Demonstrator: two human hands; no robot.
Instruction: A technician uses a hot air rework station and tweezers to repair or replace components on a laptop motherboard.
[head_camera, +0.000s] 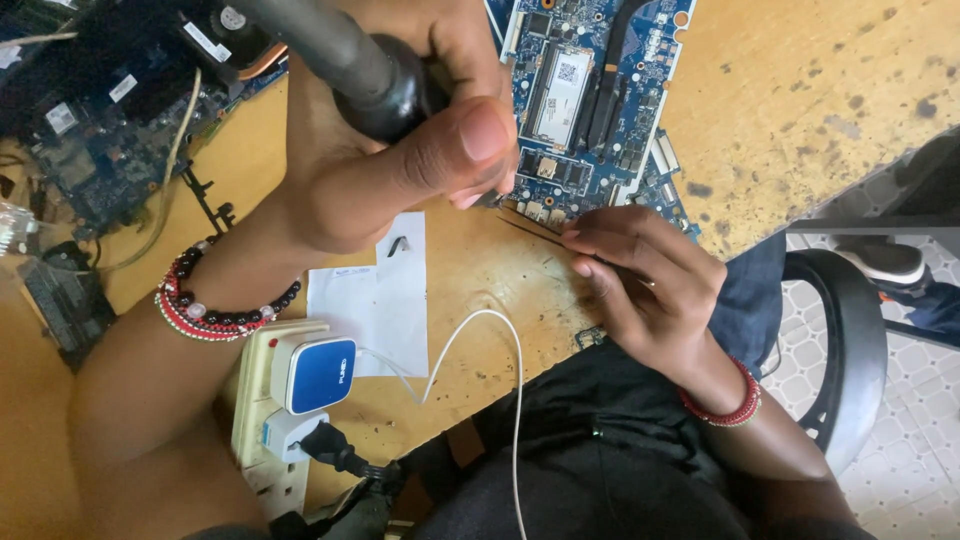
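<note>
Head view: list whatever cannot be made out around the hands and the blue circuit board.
- Tool tip: the left hand covers the end of the dark tool.
- Circuit board: cut off by the top edge.
- Tweezers: the rear end is hidden in the right hand.
- Small dark part on the white paper: too small to identify.

White rectangular label (563, 95) on the blue circuit board (600, 120); small white stickers (62, 118) dot the dark board (90, 140) at left.

blue circuit board (590, 100) (stained yellow table (800, 90))
</note>
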